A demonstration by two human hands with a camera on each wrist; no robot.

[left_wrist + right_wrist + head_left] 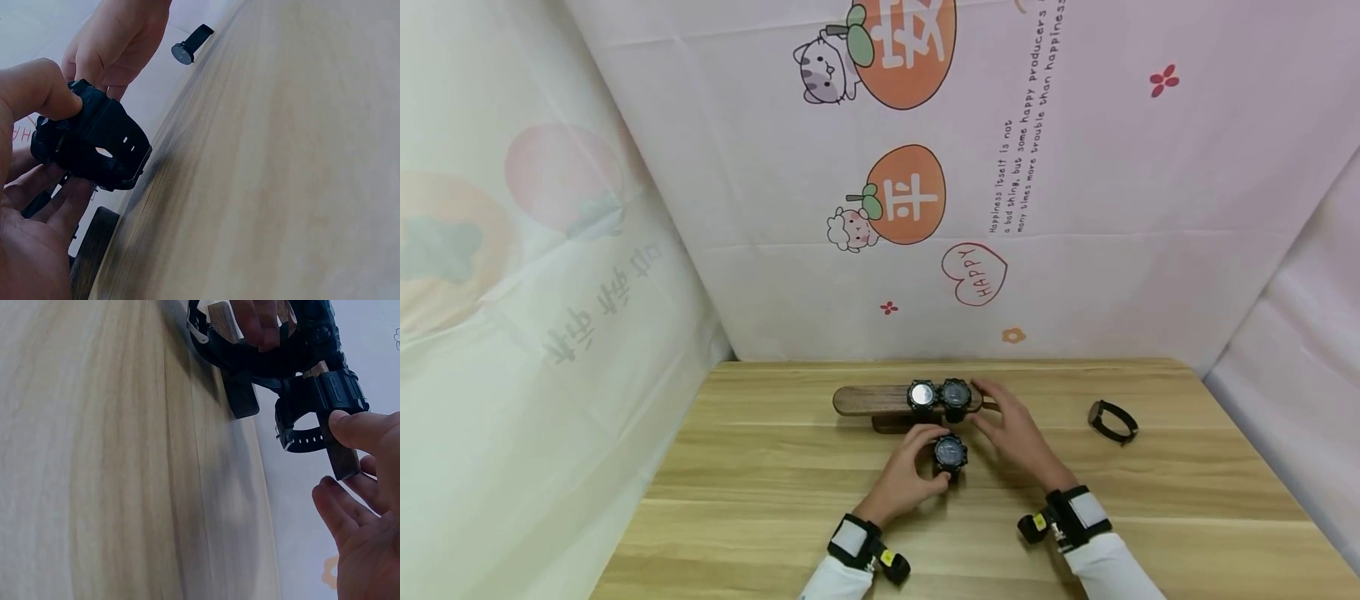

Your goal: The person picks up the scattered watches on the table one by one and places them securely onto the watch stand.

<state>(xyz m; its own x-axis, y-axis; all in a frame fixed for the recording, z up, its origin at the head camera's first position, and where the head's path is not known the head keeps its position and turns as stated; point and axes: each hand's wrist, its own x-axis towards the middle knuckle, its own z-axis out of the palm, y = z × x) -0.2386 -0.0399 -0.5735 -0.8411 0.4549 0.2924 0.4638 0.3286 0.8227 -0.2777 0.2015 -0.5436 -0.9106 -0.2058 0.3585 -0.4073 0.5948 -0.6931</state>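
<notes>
A black digital wristwatch (951, 452) with its strap closed in a loop is pinched between the thumb and fingers of my left hand (904, 477), just in front of a dark wooden watch stand (868, 401). Two more black watches sit around the stand's bar: one watch (922, 394) with a bright reflection on its dial, and beside it another watch (340, 392) nearer the right end. My right hand (1017, 429) grips that right end, thumb (350, 428) on the near side by the strap and fingers at the far side.
On the right part of the wooden table (752, 483) lies a slim black watch (1112, 422) on its side. A white printed cloth (790, 292) rises behind the table's back edge, with more cloth at both sides. The stand's base (891, 425) shows under the bar.
</notes>
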